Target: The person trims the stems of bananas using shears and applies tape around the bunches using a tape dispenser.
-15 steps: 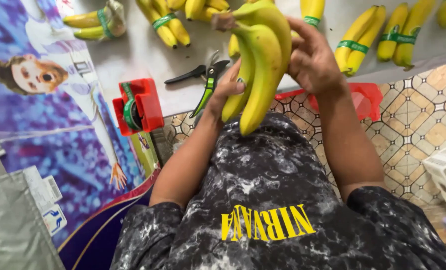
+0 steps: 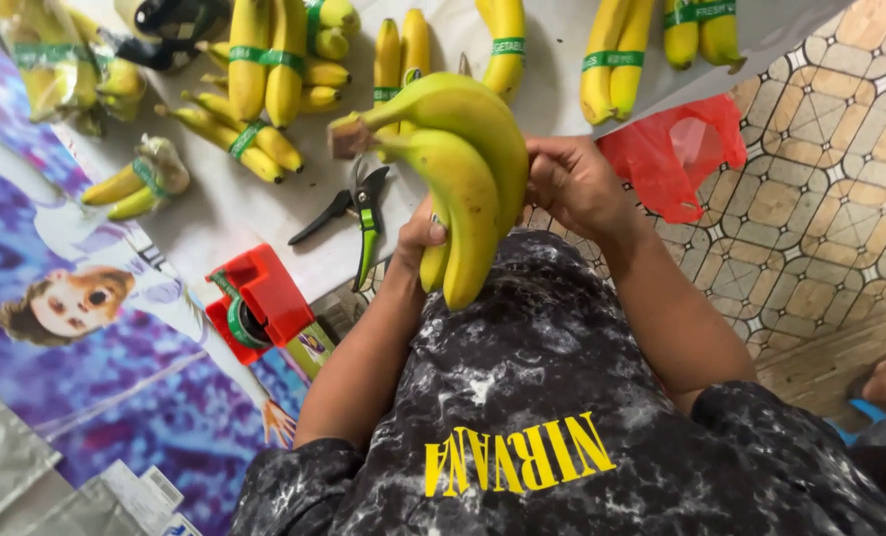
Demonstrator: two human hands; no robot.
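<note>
Head view: two hands hold a bunch of yellow bananas (image 2: 463,189) above a white table (image 2: 224,213).

Left hand (image 2: 418,238) grips its lower end, right hand (image 2: 572,184) closed on its side. Beyond lie pruning shears (image 2: 358,213), a red tape dispenser (image 2: 259,303), banded banana bunches (image 2: 264,74) and a red plastic bag (image 2: 681,149).

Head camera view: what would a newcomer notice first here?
First, the bunch of yellow bananas held up at the centre between the left hand and the right hand. Behind it, on the white table, lie more bananas bound with green bands. Green-handled shears and a red tape dispenser lie to the left.
</note>
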